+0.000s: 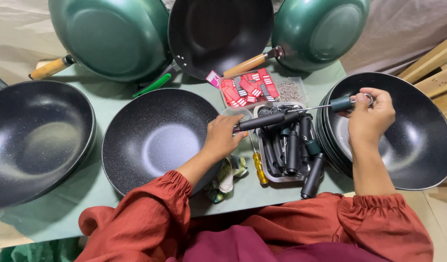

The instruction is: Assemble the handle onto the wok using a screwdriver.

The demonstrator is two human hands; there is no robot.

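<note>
Six pans show in all: one dark pan (36,140) at the worktop's (112,94) left edge, a speckled handleless pan (155,138) at the front middle, three propped along the back edge, namely a green one with a wooden handle (109,36), a black one (218,31) and another green one (320,29), and a stack of black pans (393,131) at the right edge. The left hand (222,138) reaches over the speckled pan's rim, fingers clasped around one black handle (267,120) held level. The right hand (371,114), raised over the stack, pinches the green grip of a screwdriver (330,105) whose shaft points left into that handle's end. Beneath them a metal tray (272,172) holds several more black handles; a yellow screwdriver (260,167) and a rag (228,177) lie near the front edge, and a clear box of red packets (247,90) sits behind the tray.
</note>
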